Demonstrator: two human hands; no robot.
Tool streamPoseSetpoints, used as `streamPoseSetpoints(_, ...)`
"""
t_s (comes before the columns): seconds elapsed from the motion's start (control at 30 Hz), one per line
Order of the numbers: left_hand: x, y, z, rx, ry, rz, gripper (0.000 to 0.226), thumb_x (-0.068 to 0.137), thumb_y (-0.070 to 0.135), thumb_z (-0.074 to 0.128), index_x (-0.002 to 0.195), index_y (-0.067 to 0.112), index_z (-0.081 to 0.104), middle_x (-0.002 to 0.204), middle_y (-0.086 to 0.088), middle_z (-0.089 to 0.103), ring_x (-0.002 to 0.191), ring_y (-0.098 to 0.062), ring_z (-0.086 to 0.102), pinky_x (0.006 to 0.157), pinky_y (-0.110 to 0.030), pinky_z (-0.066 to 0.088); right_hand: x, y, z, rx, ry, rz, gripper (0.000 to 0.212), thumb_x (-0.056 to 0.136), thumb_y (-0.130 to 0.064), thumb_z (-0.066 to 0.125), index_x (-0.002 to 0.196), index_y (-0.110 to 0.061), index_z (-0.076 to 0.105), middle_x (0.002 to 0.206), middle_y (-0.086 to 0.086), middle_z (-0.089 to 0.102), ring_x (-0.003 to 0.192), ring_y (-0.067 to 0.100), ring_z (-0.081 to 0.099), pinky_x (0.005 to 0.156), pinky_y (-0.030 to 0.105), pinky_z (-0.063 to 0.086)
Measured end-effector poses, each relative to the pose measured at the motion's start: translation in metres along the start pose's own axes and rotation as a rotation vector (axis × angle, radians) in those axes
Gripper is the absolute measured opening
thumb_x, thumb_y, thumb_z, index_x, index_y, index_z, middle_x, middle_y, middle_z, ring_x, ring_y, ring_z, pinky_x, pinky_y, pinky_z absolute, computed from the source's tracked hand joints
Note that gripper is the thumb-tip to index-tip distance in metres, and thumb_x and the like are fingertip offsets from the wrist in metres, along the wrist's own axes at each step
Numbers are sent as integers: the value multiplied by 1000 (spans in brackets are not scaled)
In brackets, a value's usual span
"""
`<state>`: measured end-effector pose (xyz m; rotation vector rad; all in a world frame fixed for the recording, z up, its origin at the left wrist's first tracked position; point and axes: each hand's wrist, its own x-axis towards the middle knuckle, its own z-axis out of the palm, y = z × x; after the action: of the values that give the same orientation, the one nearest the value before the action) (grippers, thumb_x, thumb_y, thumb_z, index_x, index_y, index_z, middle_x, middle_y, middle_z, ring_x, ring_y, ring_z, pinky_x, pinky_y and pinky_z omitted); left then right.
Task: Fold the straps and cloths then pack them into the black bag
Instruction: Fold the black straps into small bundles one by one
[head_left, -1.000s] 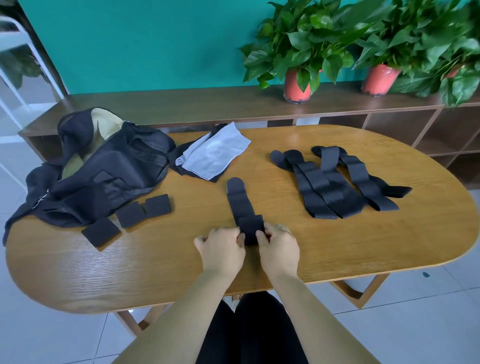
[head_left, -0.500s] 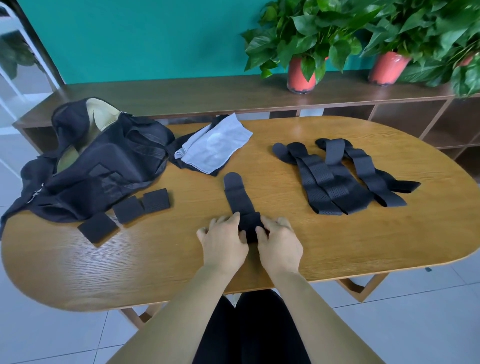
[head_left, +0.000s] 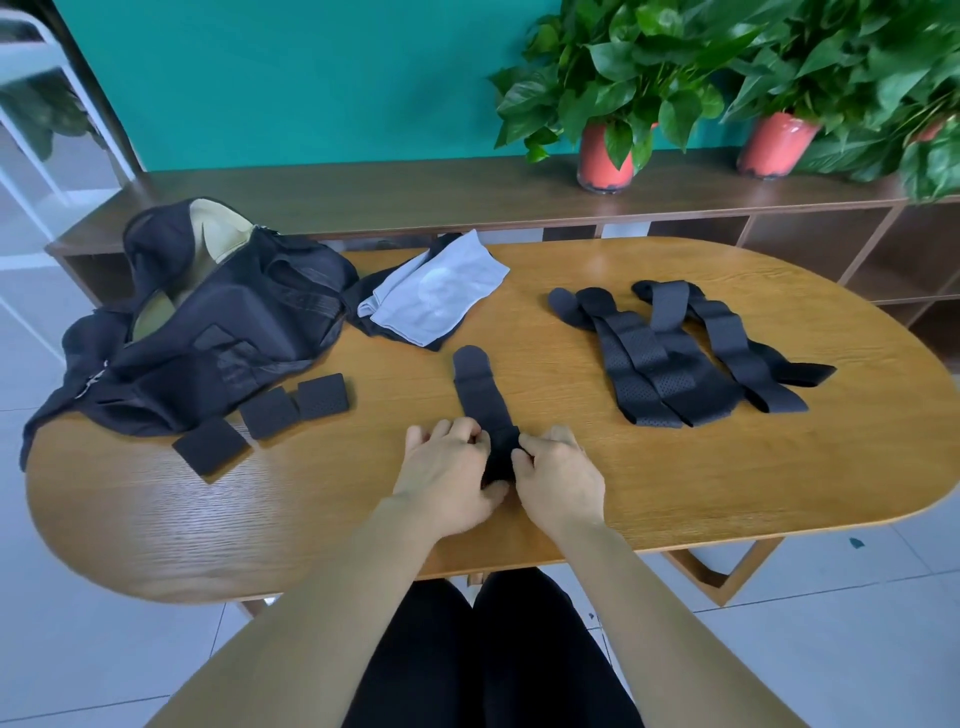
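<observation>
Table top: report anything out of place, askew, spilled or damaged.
Nothing is spilled or damaged. The black bag slumps open, one end hanging past the table's left edge, and the unfolded straps lie crisscrossed in a heap on the right. The left hand and right hand pinch the strap being folded.

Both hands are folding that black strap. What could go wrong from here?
The left hand and right hand grip only the near end of the strap; the free far end could skew, leaving a crooked fold that may spring open. The loose straps on the right overlap, so lifting one might drag others. The folded squares lie loose by the black bag; shifting it could scatter them.
</observation>
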<state>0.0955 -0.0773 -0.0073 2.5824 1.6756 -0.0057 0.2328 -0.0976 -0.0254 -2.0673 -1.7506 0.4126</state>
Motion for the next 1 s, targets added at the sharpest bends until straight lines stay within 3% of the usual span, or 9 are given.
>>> streamPoseSetpoints(0.17, -14, -19, -3, -17, -62, 115, 59, 94, 54, 40, 146, 28, 34, 145, 11, 33, 128, -15, 31, 97, -35, 19, -23, 22, -7, 24, 21, -334, 56, 77, -21, 52, 133, -19, 54, 133, -7, 49, 122, 14, 39, 98, 28, 36)
streamPoseSetpoints(0.23, -22, -24, -1, -61, -74, 136, 56, 94, 54, 39, 146, 31, 35, 146, 16, 32, 128, -12, 30, 96, -34, 19, -31, 26, -6, 17, 4, -415, 53, 77, -12, 56, 131, -17, 57, 136, -8, 51, 129, 10, 35, 102, 28, 31)
streamPoseSetpoints(0.37, -32, -26, 0, -182, -85, 95, 56, 93, 55, 42, 145, 34, 35, 147, 20, 33, 127, -9, 30, 99, -34, 19, -31, 26, -2, 105, 64, -431, 36, 85, -6, 58, 119, -14, 66, 122, -5, 64, 119, 12, 51, 97, 32, 44)
streamPoseSetpoints(0.53, -33, -27, 4, -195, -46, 90, 61, 92, 40, 50, 148, 37, 26, 147, 19, 36, 128, -11, 32, 99, -33, 18, -27, 25, -2, 151, 64, -384, 31, 86, -10, 59, 115, -17, 69, 115, -7, 67, 115, 9, 53, 95, 22, 41)
streamPoseSetpoints(0.7, -24, -25, 6, -159, 47, 104, 41, 99, 35, 42, 140, 38, 40, 135, 18, 49, 117, -11, 42, 92, -32, 20, -24, 20, -11, 193, -35, -288, 36, 82, -15, 60, 116, -23, 68, 114, -7, 64, 113, 7, 51, 99, 25, 40)
streamPoseSetpoints(0.8, -20, -27, 1, -217, 13, 47, 30, 100, 39, 40, 126, 37, 53, 120, 16, 58, 111, -13, 45, 91, -34, 21, -23, 19, -12, 207, -83, -222, 43, 78, -27, 62, 120, -31, 64, 113, -8, 59, 108, 8, 52, 97, 25, 41)
streamPoseSetpoints(0.87, -18, -26, -2, -214, 26, 3, 22, 99, 42, 38, 97, 31, 58, 96, 12, 60, 99, -14, 47, 86, -35, 22, -20, 17, -8, 231, -28, -176, 34, 83, -30, 64, 117, -32, 65, 105, -8, 59, 102, 9, 54, 90, 26, 44)
streamPoseSetpoints(0.93, -14, -23, -1, -227, 66, -63, 32, 99, 44, 38, 70, 30, 42, 76, 9, 52, 86, -13, 46, 82, -34, 24, -17, 13, -3, 299, 35, -104, 20, 88, -29, 62, 107, -25, 69, 92, -9, 60, 96, 12, 57, 83, 30, 48)
streamPoseSetpoints(1.0, -10, -18, 2, -271, 118, -135, 40, 99, 42, 40, 63, 27, 35, 67, 8, 45, 79, -13, 44, 80, -34, 25, -13, 7, 2, 348, 94, -22, 11, 89, -29, 62, 94, -21, 69, 85, -6, 61, 91, 14, 57, 76, 34, 50)
